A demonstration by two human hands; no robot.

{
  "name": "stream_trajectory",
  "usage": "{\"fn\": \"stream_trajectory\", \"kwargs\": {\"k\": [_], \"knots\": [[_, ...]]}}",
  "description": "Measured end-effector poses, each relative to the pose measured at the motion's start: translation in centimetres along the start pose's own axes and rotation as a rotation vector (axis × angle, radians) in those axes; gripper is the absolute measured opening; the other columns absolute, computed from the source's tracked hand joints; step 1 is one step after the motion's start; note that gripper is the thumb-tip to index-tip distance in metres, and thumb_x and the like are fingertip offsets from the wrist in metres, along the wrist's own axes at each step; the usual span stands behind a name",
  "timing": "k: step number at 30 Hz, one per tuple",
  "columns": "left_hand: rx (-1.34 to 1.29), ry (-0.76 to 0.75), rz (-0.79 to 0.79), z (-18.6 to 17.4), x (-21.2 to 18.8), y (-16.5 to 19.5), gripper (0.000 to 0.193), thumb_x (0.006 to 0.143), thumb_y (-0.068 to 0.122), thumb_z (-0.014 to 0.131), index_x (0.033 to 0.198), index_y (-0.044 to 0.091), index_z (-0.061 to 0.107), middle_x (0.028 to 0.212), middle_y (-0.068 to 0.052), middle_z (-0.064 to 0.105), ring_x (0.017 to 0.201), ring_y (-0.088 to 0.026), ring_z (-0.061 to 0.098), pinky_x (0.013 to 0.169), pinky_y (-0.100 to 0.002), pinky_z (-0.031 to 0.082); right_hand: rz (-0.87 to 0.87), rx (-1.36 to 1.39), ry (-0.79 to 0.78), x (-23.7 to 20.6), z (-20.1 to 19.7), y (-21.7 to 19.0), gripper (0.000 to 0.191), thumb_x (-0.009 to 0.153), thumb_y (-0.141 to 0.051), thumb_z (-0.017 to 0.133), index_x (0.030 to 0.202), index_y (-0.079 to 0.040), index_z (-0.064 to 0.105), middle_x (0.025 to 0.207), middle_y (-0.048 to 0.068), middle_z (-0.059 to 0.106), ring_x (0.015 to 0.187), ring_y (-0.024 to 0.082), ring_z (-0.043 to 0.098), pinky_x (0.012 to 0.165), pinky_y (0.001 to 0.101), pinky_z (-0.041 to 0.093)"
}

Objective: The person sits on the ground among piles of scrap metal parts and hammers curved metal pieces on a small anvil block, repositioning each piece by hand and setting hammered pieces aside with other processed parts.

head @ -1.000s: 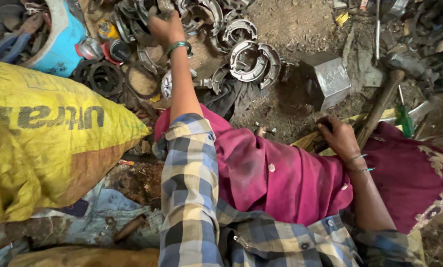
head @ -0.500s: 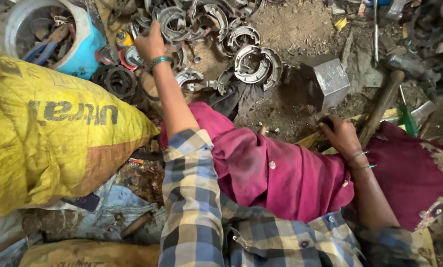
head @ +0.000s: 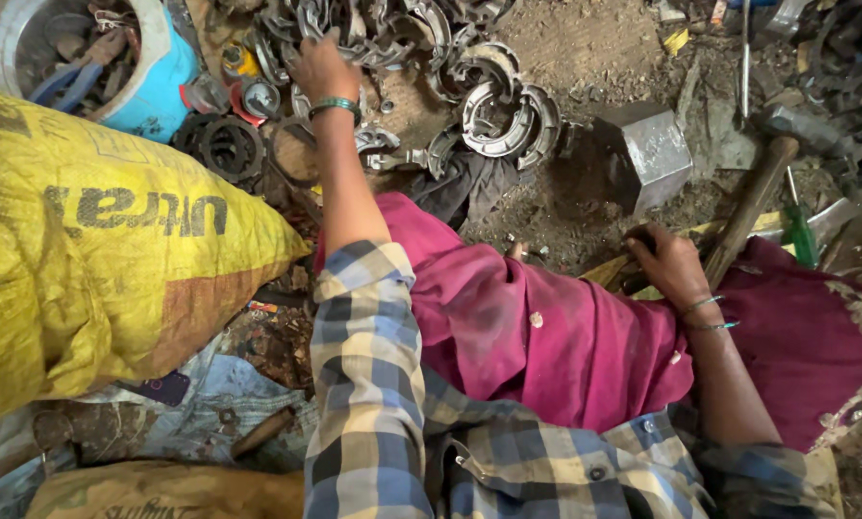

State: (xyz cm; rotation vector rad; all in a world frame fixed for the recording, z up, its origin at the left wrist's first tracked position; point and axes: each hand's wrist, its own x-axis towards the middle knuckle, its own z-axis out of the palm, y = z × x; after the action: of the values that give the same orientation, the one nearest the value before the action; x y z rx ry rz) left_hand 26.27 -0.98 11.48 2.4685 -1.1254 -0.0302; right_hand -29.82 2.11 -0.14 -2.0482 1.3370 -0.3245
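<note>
the left hand reaches to 12 o'clock into the heap of metal parts, as before, now deeper among them; fingers curled over a part, whether pinched i cannot tell; the right hand stays at 3 o'clock, closed around something by the hammer handle, what it grips is hidden; the yellow sack lies at 9 o'clock, the metal block at 1 o'clock.

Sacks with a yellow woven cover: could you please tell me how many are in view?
2. One large yellow sack lies at the left beside the left arm; another shows only partly at the bottom edge. More may be hidden.
</note>
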Motion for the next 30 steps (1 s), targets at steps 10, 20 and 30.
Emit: {"fn": "stream_trajectory", "kwargs": {"k": [10,20,30], "knots": [[0.125,0.248,0.056,3.8,-1.1,3.4,0.025,0.093,0.008,0.069,0.115,0.021,0.067,0.135,-0.016,0.056,0.127,-0.041,0.054,0.104,-0.056,0.045,0.004,-0.006,0.025,-0.2,0.2,0.2,0.026,0.097,-0.021,0.070,0.115,-0.003,0.072,0.100,0.022,0.074,0.092,0.037,0.073,0.078,0.0441,0.057],[-0.343,0.572,-0.216,1.6,0.0,3.0,0.025,0.091,0.018,0.056,0.114,0.014,0.066,0.094,-0.006,0.077,0.089,-0.026,0.076,0.087,-0.044,0.056,-0.035,-0.042,0.017,0.0,0.6,0.5,0.026,0.098,-0.024,0.070,0.112,-0.003,0.072,0.099,0.022,0.073,0.092,0.040,0.071,0.079,0.0468,0.056],[-0.666,0.329,0.234,0.9,-2.3,6.1,0.047,0.090,0.051,0.080,0.103,0.006,0.076,0.098,-0.014,0.081,0.090,-0.033,0.079,0.081,-0.041,0.059,-0.074,-0.037,0.013,0.2,0.2,0.2,0.026,0.099,-0.026,0.069,0.114,-0.004,0.073,0.100,0.022,0.073,0.093,0.040,0.071,0.080,0.0473,0.055]]}}
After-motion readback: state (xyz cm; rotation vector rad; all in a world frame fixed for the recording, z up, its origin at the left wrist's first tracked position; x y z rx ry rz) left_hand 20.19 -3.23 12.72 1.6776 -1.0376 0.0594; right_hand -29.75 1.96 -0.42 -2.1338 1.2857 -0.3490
